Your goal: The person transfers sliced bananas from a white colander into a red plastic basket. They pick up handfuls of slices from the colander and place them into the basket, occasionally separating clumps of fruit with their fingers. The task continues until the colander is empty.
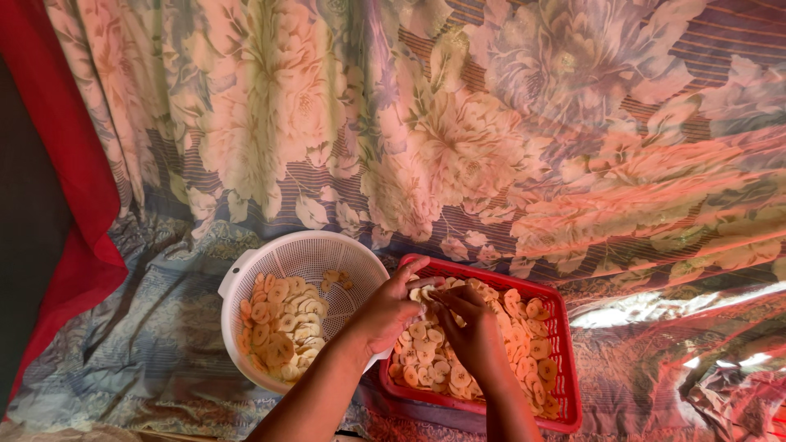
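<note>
**Hands meet over the red tray of slices**

Head view: the left hand (391,311) and right hand (473,331) meet over the red plastic slotted tray (565,360), each grip pinching pale round fruit slices (426,344) from its pile. Loose slices could slip onto the flowered cloth (155,344). Beside it, the white perforated plastic colander (311,245) holds more slices (282,323).

Pale round plantain slices (426,348) heaped loosely in a red rectangular slotted tray (563,360).
</note>
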